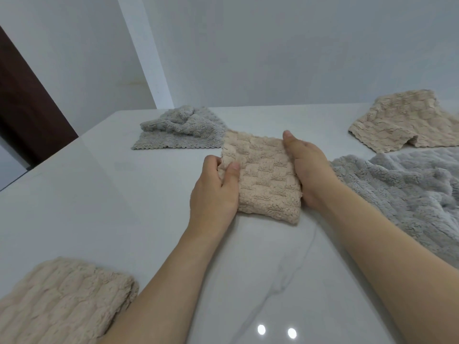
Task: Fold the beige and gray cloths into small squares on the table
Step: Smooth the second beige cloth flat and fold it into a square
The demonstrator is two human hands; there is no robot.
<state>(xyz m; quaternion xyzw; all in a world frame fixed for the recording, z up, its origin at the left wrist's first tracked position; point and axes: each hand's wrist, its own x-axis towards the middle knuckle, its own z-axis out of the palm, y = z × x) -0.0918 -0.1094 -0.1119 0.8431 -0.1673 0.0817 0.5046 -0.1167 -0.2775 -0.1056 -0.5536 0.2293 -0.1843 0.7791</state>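
A beige cloth (263, 177), folded to a small square, sits in the middle of the white table (104, 207). My left hand (214, 189) grips its left edge, thumb on top and fingers under the fabric. My right hand (308, 167) holds the right edge, thumb over the far corner. A crumpled gray cloth (181, 129) lies just behind the beige square. A larger gray cloth (402, 192) is spread loosely at the right. A second beige cloth (407, 120) lies at the far right. A third beige cloth (59, 299) lies folded at the near left.
The table has a glossy marble top with bare surface at the left and in front. A white wall (273, 50) stands right behind the table. A dark brown door (22, 95) shows at the far left beyond the table's edge.
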